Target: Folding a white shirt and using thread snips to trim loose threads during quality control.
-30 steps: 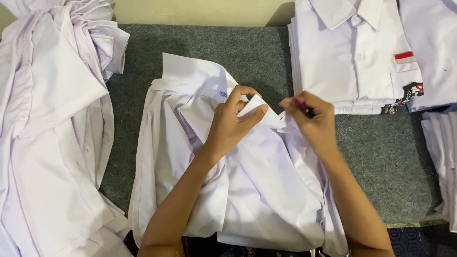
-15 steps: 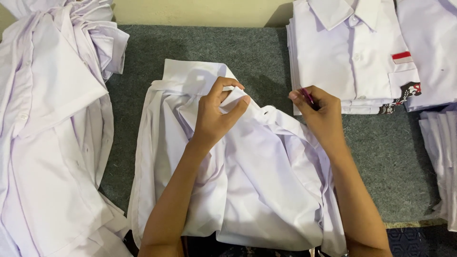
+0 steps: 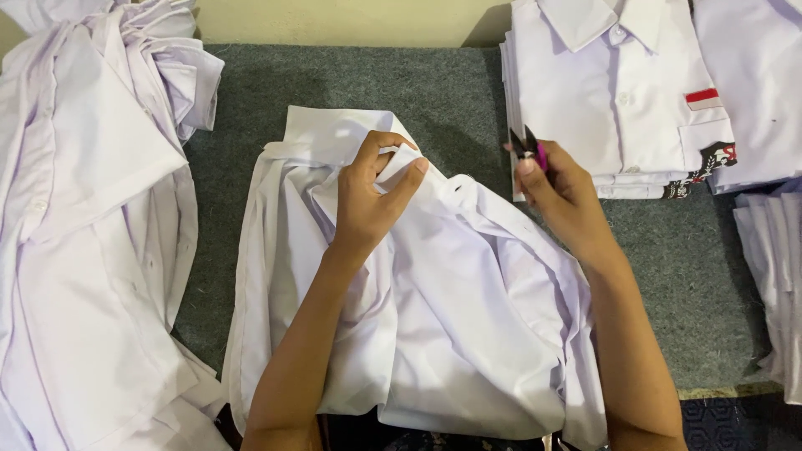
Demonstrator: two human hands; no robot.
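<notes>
Right now my left hand [image 3: 372, 196] is bunched into the white shirt [image 3: 434, 317] that lies crumpled in front of me on the grey felt table [image 3: 351, 92]. My fingers curl over a fold of cloth near the collar end, with the thumb pressing from the right side so the fabric is pinched between thumb and fingers. The shirt's collar band sticks out past my knuckles toward the far edge of the table, and the rest of the shirt spreads down toward me, covering both my forearms in part.

My right hand [image 3: 560, 188] is lifted just off the shirt's right edge, closed around a small pair of thread snips [image 3: 528, 146]. Its dark blades point up and away from me, and a bit of pink handle shows between my fingers. The blades touch no cloth; they stand in front of the stack of folded white shirts [image 3: 618, 92] at the far right, whose top shirt has a buttoned collar and a chest pocket with a red and white badge.

To my left a loose heap of white shirts [image 3: 92, 234] sprawls over the table. More folded white cloth [image 3: 773, 284] lies at the right edge.
</notes>
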